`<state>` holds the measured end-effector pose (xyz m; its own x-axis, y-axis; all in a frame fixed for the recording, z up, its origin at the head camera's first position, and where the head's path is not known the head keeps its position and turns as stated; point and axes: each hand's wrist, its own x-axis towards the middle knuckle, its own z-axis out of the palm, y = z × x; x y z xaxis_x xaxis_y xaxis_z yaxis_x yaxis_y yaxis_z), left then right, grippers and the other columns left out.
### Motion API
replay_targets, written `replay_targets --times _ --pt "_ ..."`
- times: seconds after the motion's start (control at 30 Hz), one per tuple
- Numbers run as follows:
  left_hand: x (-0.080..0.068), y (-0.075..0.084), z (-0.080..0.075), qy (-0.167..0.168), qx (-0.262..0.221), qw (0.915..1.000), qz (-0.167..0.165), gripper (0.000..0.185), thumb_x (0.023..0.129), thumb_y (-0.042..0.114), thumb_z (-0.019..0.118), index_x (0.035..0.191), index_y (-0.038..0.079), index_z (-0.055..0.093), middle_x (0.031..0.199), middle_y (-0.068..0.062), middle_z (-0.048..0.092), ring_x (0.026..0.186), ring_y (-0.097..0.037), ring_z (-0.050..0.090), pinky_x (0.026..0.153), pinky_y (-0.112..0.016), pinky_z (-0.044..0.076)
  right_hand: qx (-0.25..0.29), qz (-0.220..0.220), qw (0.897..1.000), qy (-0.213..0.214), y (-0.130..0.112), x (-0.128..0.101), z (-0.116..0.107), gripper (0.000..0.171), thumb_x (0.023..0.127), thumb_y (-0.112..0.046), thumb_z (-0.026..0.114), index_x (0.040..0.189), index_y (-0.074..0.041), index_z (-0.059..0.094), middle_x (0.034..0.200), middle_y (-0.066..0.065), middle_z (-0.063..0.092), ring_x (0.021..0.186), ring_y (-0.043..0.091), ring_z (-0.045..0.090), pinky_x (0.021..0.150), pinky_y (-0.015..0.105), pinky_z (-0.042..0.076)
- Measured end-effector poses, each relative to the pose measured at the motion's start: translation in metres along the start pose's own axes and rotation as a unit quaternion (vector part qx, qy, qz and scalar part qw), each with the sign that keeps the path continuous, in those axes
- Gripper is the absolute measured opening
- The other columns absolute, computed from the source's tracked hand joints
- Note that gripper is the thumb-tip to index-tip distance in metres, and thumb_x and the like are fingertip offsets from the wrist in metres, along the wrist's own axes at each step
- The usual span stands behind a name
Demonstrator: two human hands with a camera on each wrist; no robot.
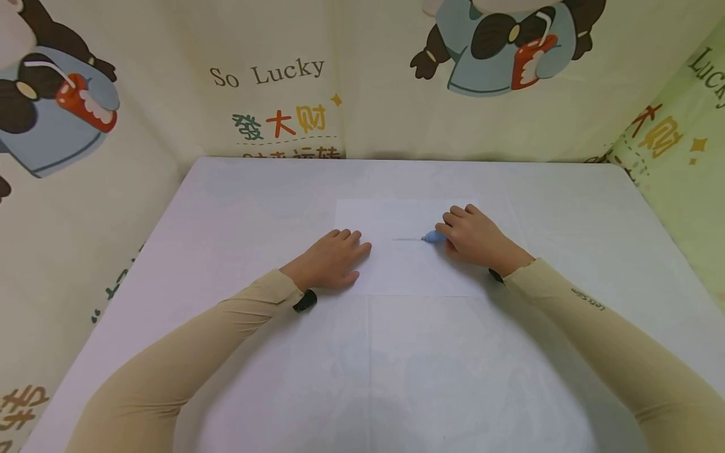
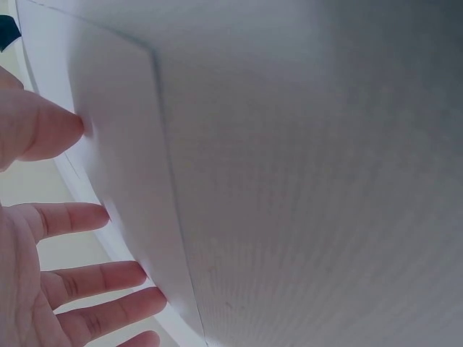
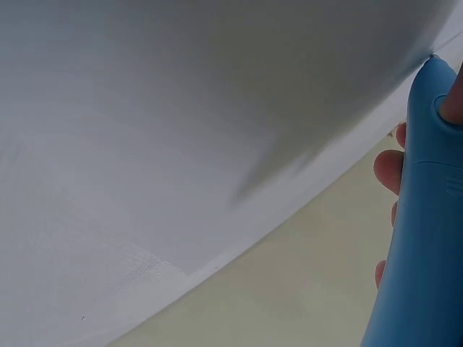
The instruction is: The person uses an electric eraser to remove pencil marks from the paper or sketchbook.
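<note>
A white sheet of paper (image 1: 396, 277) lies on the table, with a thin line (image 1: 404, 239) across its middle. My left hand (image 1: 334, 259) rests on the left part of the sheet, fingers spread and fingertips at its surface. In the left wrist view, the paper's edge (image 2: 173, 188) runs past these fingers. My right hand (image 1: 472, 236) grips a thick blue 3D pen (image 1: 435, 236) over the right part of the sheet. Its small tip meets the right end of the line. The right wrist view shows the pen's curved body (image 3: 427, 238) with the thumb on a round button near the tip.
A white cover spreads over the table (image 1: 272, 390), with a crease running toward the front. Behind and at both sides hang pale curtains (image 1: 374, 75) printed with cartoon figures and lettering. Dark wrist bands (image 1: 306, 301) show under the beige sleeves.
</note>
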<state>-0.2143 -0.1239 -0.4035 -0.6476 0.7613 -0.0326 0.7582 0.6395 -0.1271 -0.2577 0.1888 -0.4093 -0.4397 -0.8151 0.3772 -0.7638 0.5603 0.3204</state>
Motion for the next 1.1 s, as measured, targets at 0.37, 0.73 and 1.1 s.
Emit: replay_targets --times 0.37,0.73,1.1 --pt "-0.0001 -0.0017 -0.0005 -0.005 -0.003 1.0000 -0.001 0.041 0.088 0.030 0.054 0.124 0.009 0.049 0.118 -0.014 0.055 0.103 -0.028 0.055 0.091 -0.042 0.045 0.012 -0.004 1.000 -0.014 -0.0017 0.0026 -0.0004 0.013 0.070 -0.006 0.064 0.083 -0.004 0.062 0.074 0.010 0.057 0.072 0.027 0.051 0.062 0.037 0.039" --pt "0.0000 -0.0038 0.0004 -0.012 -0.004 0.9999 -0.004 0.042 0.088 0.031 0.054 0.124 0.010 0.048 0.118 -0.013 0.054 0.103 -0.028 0.055 0.092 -0.041 0.045 0.011 0.001 1.000 -0.018 -0.0017 0.0039 -0.0037 0.013 0.071 -0.007 0.065 0.083 -0.003 0.062 0.075 0.011 0.057 0.071 0.027 0.050 0.062 0.037 0.039" --pt "-0.0001 -0.0037 0.0000 -0.011 -0.005 0.9999 -0.004 0.043 0.088 0.031 0.054 0.125 0.009 0.048 0.117 -0.012 0.054 0.104 -0.027 0.054 0.093 -0.041 0.045 -0.005 0.013 1.000 -0.014 -0.0001 0.0038 -0.0041 0.013 0.070 -0.006 0.064 0.082 -0.002 0.062 0.075 0.012 0.058 0.071 0.027 0.050 0.062 0.038 0.040"
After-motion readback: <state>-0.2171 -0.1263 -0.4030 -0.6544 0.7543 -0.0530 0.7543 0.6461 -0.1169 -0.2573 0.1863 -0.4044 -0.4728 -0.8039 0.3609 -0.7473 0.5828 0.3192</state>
